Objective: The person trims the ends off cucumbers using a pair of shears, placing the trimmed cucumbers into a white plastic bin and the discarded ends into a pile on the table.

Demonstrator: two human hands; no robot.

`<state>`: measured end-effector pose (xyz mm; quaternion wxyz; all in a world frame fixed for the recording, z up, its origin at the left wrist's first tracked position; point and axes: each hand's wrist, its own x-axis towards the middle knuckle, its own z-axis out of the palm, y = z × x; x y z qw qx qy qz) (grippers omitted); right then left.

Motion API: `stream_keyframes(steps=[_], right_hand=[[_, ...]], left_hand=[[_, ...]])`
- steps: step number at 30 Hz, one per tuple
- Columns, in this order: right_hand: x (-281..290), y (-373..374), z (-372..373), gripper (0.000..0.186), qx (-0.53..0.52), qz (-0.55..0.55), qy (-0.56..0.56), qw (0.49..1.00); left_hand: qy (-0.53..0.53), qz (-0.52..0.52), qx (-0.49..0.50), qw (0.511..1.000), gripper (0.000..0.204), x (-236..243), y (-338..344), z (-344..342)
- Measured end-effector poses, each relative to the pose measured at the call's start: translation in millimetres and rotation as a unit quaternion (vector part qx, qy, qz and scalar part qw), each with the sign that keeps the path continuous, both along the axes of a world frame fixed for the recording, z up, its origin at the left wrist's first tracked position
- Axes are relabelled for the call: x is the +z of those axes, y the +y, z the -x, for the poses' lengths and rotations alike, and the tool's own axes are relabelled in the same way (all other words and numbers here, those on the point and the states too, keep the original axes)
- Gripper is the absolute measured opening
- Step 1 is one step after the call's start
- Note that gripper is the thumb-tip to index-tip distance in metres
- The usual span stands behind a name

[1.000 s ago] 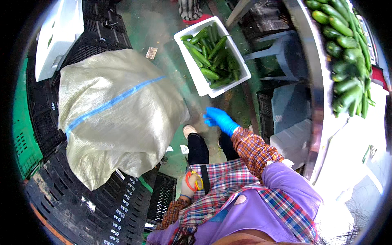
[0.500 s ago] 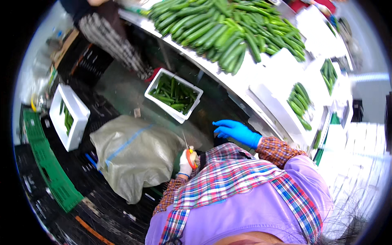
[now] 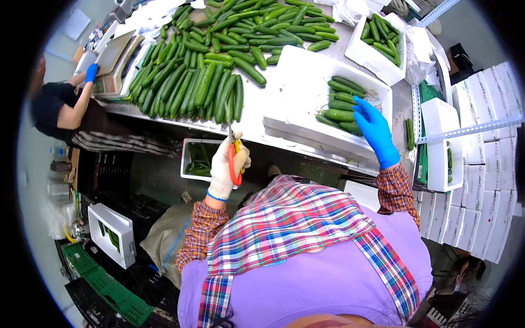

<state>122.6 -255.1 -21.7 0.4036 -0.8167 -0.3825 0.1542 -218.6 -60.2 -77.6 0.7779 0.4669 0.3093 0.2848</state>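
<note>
My left hand (image 3: 224,169), in a white glove, grips scissors (image 3: 235,161) with red and yellow handles, blades pointing up near the front edge of a large cucumber pile (image 3: 205,85). My right hand (image 3: 373,128), in a blue glove, has its fingers apart over the right end of cucumbers (image 3: 344,95) in a white foam box (image 3: 298,74); whether it touches them I cannot tell. The box sits on a steel table (image 3: 254,109). A second foam box of cucumbers (image 3: 399,54) stands behind it.
A co-worker (image 3: 63,109) stands at the left by a tray with a scale. Cucumber-filled boxes lie below the table (image 3: 209,176) and lower left (image 3: 126,240). Stacked white cartons (image 3: 486,208) rise at right beside a perforated metal rail (image 3: 470,129). A sack (image 3: 164,235) lies behind my left arm.
My view has swung from the floor up to the table. Both hands have risen to the table edge, the scissors still in my left, my right now over the boxed cucumbers.
</note>
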Motion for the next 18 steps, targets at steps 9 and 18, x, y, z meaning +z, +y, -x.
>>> stream_keyframes(steps=[9, 18], right_hand=[[-35, 42, -113, 0.041, 0.006, 0.061, -0.111, 0.992], [-33, 100, -98, 0.031, 0.101, 0.061, -0.215, 0.969]], left_hand=[[0.053, -0.138, -0.142, 0.979, 0.048, 51, 45, -140], [0.081, -0.094, -0.234, 0.964, 0.049, 27, 65, -256]])
